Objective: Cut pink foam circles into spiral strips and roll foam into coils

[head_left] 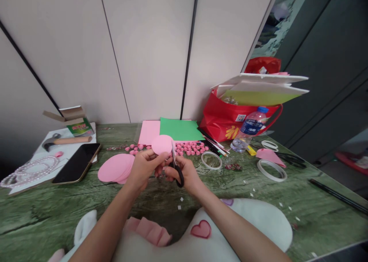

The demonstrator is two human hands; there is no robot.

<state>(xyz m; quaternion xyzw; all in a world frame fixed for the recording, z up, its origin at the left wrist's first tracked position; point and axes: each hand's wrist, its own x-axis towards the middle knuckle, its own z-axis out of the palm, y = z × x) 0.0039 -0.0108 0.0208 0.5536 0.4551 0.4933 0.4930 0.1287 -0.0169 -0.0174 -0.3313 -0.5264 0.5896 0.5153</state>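
Observation:
A pink paper circle [161,144] is pinched in my left hand [148,164], held up over the middle of the table. My right hand [184,172] grips a pair of black-handled scissors [179,174], fingers in the loops. The blades point up and lie against the circle's right edge; I cannot tell whether they are cutting. To the left of my left hand, larger pink paper circles [115,168] lie in a fanned stack. Small pink beads or balls [191,148] are spread out behind my hands.
Pink and green paper sheets [181,129] lie at the back. A red bag [218,116], water bottle [250,130] and tape rolls [271,171] stand or lie right. Left are a phone [77,163], hammer [67,140] and bead strand [34,170]. A white plush [253,220] is in front.

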